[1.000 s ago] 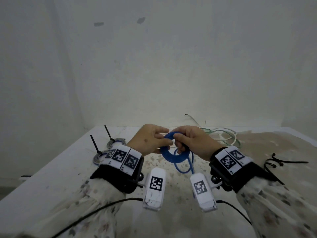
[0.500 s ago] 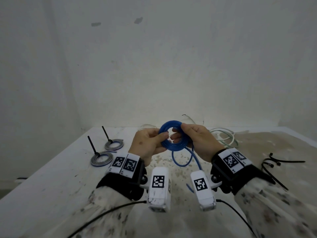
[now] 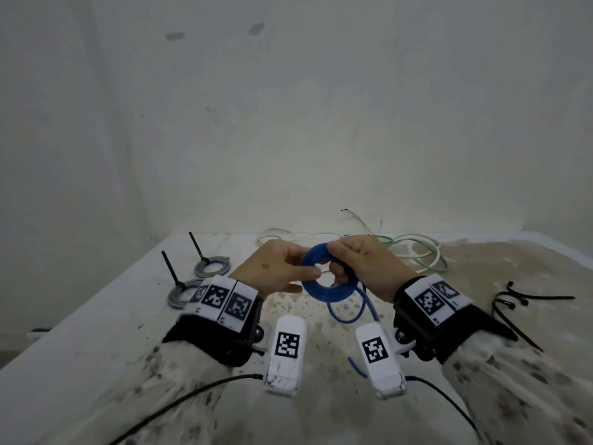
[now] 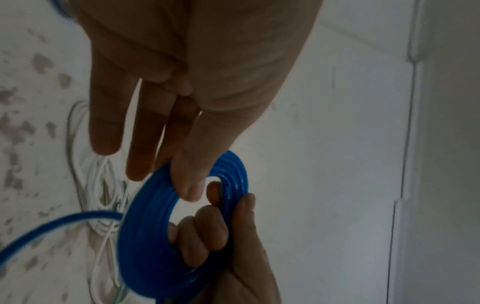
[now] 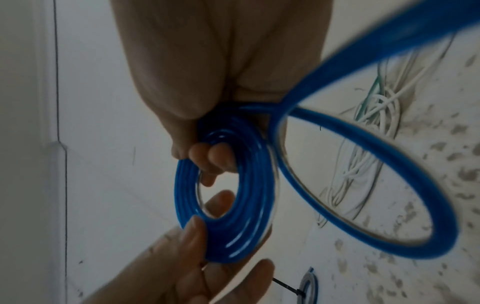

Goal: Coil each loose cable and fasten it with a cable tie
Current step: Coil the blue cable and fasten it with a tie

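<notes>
A blue cable, wound into a small coil point(image 3: 324, 292), hangs in the air above the table between both hands. My left hand point(image 3: 308, 271) pinches the coil's left rim between thumb and forefinger; the left wrist view shows this pinch on the coil point(image 4: 145, 236). My right hand point(image 3: 340, 261) grips the right side with its fingers curled through the centre of the coil point(image 5: 249, 205). A loose tail point(image 3: 369, 305) loops down from the coil toward the table, and it shows as a wide loop point(image 5: 389, 164) in the right wrist view.
Two grey coils fastened with black ties point(image 3: 211, 268) point(image 3: 181, 297) lie at the left. Loose white and green cables point(image 3: 414, 252) sprawl at the back by the wall. Several black cable ties point(image 3: 513, 303) lie at the right. The table point(image 3: 96, 332) ends at its left edge.
Both hands kept hold of the blue coil, raised it slightly and turned it. The loose tail loop swung below it.
</notes>
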